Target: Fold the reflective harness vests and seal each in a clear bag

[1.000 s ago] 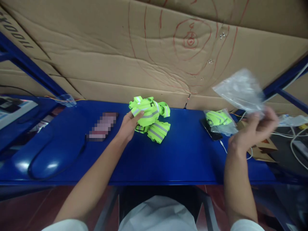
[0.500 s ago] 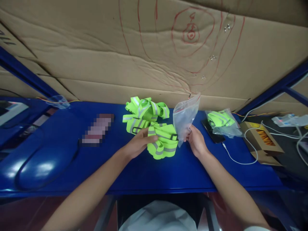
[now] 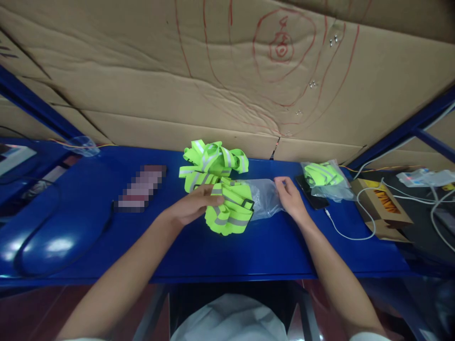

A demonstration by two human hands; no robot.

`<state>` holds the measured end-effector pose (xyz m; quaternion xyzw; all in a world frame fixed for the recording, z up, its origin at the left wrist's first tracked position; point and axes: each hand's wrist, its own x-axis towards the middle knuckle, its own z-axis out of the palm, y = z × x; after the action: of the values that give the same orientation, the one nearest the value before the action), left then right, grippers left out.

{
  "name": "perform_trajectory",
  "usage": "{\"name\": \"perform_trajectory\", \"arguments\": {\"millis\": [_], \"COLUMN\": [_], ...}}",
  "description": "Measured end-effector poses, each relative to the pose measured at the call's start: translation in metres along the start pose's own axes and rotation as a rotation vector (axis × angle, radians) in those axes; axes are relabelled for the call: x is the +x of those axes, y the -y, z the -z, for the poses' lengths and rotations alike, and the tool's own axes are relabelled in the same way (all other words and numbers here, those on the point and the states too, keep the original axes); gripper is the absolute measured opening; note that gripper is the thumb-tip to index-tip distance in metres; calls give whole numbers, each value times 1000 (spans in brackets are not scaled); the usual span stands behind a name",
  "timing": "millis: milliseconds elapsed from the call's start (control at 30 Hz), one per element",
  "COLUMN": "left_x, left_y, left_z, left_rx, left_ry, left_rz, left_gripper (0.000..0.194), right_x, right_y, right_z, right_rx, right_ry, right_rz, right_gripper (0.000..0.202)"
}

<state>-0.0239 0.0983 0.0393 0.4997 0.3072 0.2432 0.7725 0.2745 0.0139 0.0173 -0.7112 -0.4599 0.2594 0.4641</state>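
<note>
My left hand (image 3: pixel 194 203) is closed on a folded neon-yellow reflective strap (image 3: pixel 229 208) with grey stripes and a black buckle, its thumb lying on top. A clear zip bag (image 3: pixel 265 199) lies flat just right of that bundle, its left end partly hidden behind it. My right hand (image 3: pixel 288 195) grips the bag's right edge between thumb and fingers. Behind the held bundle, more loose reflective straps (image 3: pixel 213 158) sit in a heap on the blue table (image 3: pixel 227 258).
A bagged strap (image 3: pixel 325 175) rests partly over a black phone (image 3: pixel 313 194) on the right. Beside it are a white cable (image 3: pixel 350 237) and an open cardboard box (image 3: pixel 382 203). A pixelated rectangular object (image 3: pixel 142 189) lies left. Cardboard (image 3: pixel 142 94) walls the back.
The zip bag, upright before, has come down flat onto the table under my right hand. My left hand has shifted slightly left with the folded strap.
</note>
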Motion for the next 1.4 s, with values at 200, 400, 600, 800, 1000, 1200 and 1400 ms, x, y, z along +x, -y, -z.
{"name": "perform_trajectory", "arguments": {"millis": [200, 400, 600, 800, 1000, 1200, 1400], "left_x": [11, 11, 7, 4, 3, -3, 1], "left_y": [10, 17, 17, 17, 8, 0, 12], "left_z": [-11, -16, -20, -25, -21, -21, -24], "left_rx": [-220, -267, -137, -170, -33, 260, 351], "left_ry": [-118, 34, -5, -2, -19, 185, 252], "left_rz": [-78, -71, -65, -83, -105, -5, 88], "left_gripper": [42, 49, 42, 50, 36, 42, 45], "right_x": [-38, -61, -53, -57, -55, -55, -55], "right_y": [27, 29, 25, 26, 32, 35, 33], "right_z": [-11, -39, -30, -34, -26, -20, -14], "right_rx": [-394, -315, -283, -361, -155, -120, -261], "right_ry": [-311, 72, -1, -18, -119, -205, -129], "right_rz": [647, 785, 813, 794, 636, 685, 1003], "right_gripper": [25, 32, 12, 4, 7, 5, 13]}}
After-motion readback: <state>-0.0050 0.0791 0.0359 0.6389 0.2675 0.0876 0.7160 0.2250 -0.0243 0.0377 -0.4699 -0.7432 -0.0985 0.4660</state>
